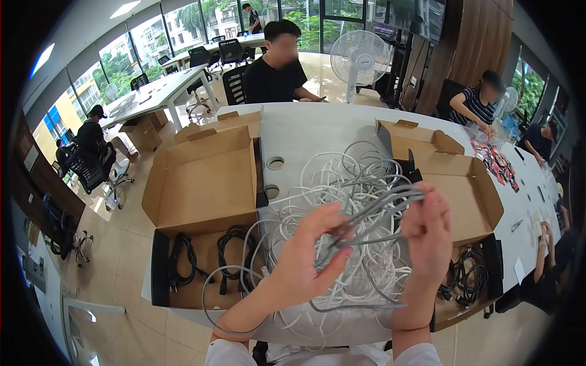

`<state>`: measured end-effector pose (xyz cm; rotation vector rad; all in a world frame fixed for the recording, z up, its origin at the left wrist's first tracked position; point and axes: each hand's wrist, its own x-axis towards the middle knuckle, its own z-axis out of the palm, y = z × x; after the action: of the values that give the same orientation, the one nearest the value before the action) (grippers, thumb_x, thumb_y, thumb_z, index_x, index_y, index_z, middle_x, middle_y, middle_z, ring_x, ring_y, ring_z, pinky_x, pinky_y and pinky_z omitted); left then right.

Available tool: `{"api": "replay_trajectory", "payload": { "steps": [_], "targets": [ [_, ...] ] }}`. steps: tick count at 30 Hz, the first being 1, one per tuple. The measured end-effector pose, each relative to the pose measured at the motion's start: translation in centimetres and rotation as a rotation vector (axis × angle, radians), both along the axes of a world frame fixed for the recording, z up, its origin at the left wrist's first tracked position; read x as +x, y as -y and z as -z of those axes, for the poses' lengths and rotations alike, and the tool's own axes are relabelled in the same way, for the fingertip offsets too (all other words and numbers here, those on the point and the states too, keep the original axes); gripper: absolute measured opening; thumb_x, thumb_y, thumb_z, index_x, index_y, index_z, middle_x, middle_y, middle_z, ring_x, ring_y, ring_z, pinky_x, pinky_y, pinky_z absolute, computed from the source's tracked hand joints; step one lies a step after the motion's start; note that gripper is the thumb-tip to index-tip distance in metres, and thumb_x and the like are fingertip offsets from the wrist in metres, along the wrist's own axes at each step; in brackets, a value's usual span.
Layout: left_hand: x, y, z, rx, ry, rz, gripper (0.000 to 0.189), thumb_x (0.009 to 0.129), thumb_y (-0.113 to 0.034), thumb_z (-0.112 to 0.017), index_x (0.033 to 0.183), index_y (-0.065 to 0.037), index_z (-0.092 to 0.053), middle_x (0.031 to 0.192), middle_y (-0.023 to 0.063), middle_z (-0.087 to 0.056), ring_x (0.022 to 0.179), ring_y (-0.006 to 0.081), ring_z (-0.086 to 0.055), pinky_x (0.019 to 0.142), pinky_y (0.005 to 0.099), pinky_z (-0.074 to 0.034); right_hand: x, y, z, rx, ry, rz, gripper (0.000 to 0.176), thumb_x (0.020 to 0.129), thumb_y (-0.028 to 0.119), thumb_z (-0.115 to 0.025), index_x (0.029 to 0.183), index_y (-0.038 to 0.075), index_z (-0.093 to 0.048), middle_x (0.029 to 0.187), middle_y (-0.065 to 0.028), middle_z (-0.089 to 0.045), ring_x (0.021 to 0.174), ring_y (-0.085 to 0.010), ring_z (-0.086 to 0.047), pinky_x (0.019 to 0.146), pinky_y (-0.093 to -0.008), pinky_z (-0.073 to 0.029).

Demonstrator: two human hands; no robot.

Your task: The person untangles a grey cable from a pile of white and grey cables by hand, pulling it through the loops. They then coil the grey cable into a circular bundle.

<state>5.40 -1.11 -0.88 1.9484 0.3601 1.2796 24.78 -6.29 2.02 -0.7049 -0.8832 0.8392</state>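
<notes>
A loose bundle of grey cable (381, 213) stretches between my two hands, above a big tangled heap of white and grey cables (366, 274) on the table. My left hand (311, 253) has its thumb and fingers curved round the left part of the bundle. The fingers of my right hand (427, 222) are closed on its looped right end. One grey strand hangs across my left forearm and loops down beside it. Some of the bundle is blurred near my left fingers.
Open cardboard boxes with coiled black cables stand at left (204, 177) and right (452, 177). Two round holes pierce the white table (323, 122). A person sits across; others work at right near red packets (494, 161). A fan (360, 58) stands behind.
</notes>
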Motion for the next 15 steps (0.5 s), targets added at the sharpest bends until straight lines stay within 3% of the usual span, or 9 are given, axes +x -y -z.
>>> {"api": "replay_trajectory", "payload": {
  "steps": [3, 6, 10, 15],
  "targets": [
    [-0.1, -0.4, -1.6, 0.200, -0.319, -0.121, 0.064, 0.077, -0.006, -0.069, 0.133, -0.003, -0.038, 0.105, 0.0121, -0.061, 0.100, 0.0262, -0.058, 0.088, 0.0351, -0.045, 2.0, 0.3, -0.5, 0.142, -0.180, 0.074, 0.025, 0.098, 0.029, -0.045, 0.097, 0.004, -0.052, 0.061, 0.0077, -0.028, 0.048, -0.0022, -0.020, 0.043, -0.0208, -0.017],
    [0.3, -1.5, -0.2, 0.089, -0.398, -0.014, 0.065, 0.075, -0.008, -0.071, 0.132, -0.003, -0.040, 0.105, 0.0127, -0.062, 0.099, 0.0276, -0.059, 0.087, 0.0340, -0.045, 3.0, 0.5, -1.1, 0.255, -0.285, 0.081, 0.027, 0.099, 0.032, -0.042, 0.093, 0.007, -0.048, 0.061, 0.0074, -0.021, 0.048, -0.0029, -0.016, 0.043, -0.0217, -0.015],
    [0.9, -1.5, 0.2, 0.046, -0.374, 0.056, 0.068, 0.076, -0.005, -0.068, 0.136, -0.004, -0.036, 0.113, 0.0127, -0.059, 0.102, 0.0247, -0.058, 0.086, 0.0335, -0.045, 2.6, 0.2, -1.1, 0.333, -0.391, 0.046, 0.027, 0.099, 0.034, -0.042, 0.093, 0.009, -0.046, 0.061, 0.0077, -0.020, 0.049, -0.0033, -0.016, 0.043, -0.0221, -0.015],
    [1.1, -1.5, 0.2, 0.031, -0.118, -0.014, 0.088, 0.073, -0.002, -0.069, 0.144, -0.003, -0.016, 0.134, 0.0154, -0.042, 0.105, 0.0245, -0.055, 0.088, 0.0359, -0.045, 0.3, -0.7, -0.6, 0.163, -0.299, -0.007, 0.028, 0.098, 0.032, -0.043, 0.101, 0.005, -0.049, 0.061, 0.0068, -0.025, 0.049, -0.0034, -0.020, 0.044, -0.0212, -0.017]
  ]
}}
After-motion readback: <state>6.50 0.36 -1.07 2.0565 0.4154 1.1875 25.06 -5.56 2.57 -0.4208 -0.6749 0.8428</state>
